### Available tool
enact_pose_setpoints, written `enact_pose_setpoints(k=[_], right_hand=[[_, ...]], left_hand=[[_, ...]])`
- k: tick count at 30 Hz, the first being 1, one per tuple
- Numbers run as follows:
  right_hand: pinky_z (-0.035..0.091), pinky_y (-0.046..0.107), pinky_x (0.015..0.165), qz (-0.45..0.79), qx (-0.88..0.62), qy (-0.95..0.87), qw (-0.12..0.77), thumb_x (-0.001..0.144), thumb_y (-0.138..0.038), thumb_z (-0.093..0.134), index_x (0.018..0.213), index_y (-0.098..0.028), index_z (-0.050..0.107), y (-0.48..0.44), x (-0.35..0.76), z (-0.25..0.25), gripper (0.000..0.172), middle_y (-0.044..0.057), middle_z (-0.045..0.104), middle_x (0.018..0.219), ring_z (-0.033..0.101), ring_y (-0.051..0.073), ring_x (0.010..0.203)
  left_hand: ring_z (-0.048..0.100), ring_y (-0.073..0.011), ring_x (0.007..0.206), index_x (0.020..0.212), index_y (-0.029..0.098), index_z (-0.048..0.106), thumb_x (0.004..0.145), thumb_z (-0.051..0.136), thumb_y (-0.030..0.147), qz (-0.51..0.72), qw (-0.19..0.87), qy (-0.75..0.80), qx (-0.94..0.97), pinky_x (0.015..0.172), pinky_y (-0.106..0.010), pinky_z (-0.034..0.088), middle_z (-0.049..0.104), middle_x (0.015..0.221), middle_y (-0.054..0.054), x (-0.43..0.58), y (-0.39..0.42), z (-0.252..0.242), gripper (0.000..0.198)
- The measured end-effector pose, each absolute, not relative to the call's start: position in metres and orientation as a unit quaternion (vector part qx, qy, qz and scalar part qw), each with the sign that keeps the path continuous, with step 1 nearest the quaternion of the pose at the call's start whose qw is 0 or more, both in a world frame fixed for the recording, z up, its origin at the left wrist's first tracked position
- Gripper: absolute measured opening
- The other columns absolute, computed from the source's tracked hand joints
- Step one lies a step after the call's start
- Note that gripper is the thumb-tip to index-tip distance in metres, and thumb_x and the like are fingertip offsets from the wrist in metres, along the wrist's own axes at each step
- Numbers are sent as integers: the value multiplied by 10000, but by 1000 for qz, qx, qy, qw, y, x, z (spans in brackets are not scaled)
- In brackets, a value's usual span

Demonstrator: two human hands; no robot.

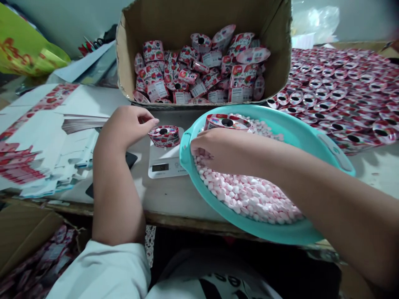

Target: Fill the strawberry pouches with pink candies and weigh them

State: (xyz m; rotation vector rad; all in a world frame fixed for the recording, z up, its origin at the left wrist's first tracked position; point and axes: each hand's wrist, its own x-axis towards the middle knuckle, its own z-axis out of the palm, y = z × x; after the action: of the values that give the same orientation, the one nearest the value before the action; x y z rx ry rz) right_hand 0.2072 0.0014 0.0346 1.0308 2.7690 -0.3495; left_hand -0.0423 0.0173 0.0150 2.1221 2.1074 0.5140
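Note:
My left hand [132,124] is beside a small strawberry-printed packet [164,137] with a round dark hole in its top. A gap shows between its thumb and forefinger. The packet stands on a white digital kitchen scale [168,170], whose figures are too blurred to read. My right hand [212,147] reaches into a turquoise basin [224,216], its fingers curled down among pale pink candies [246,193]. What those fingers hold is hidden. Just behind that hand, another printed packet [229,122] lies on the candies, partly covered by the forearm.
Behind the scale, a cardboard box [124,54] holds several strawberry packets. Many holed packets [339,91] stand packed together at the right. Printed card sheets [25,162] and a paper stack [82,123] lie at the left. Another box [25,236] of packets sits below the table edge.

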Motion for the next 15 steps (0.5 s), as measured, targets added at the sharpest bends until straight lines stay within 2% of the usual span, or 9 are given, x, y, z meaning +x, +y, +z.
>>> enact_pose_setpoints(k=[5,9,15], right_hand=[[227,279,544,-134,351,925,50,749,-85,554,804,-210,572,5,209,26,139,-14,558,679,400,122,573],[209,283,555,-124,354,926,34,741,-82,558,758,-202,533,5,209,23,124,-13,521,639,385,116,559],[212,292,528,-104,373,921,50,754,-169,554,706,-203,491,5,206,25,86,5,567,626,409,130,544]], left_hand=[[624,-224,812,874,261,741,869,562,469,216,6,649,730,746,-337,457,726,866,-43,-31,16,16,275],[620,-232,876,864,251,731,886,560,442,238,13,607,758,817,-346,466,710,893,-50,-20,13,17,257],[622,-233,867,863,233,718,885,573,425,248,19,579,777,846,-372,465,691,888,-56,-19,14,14,242]])
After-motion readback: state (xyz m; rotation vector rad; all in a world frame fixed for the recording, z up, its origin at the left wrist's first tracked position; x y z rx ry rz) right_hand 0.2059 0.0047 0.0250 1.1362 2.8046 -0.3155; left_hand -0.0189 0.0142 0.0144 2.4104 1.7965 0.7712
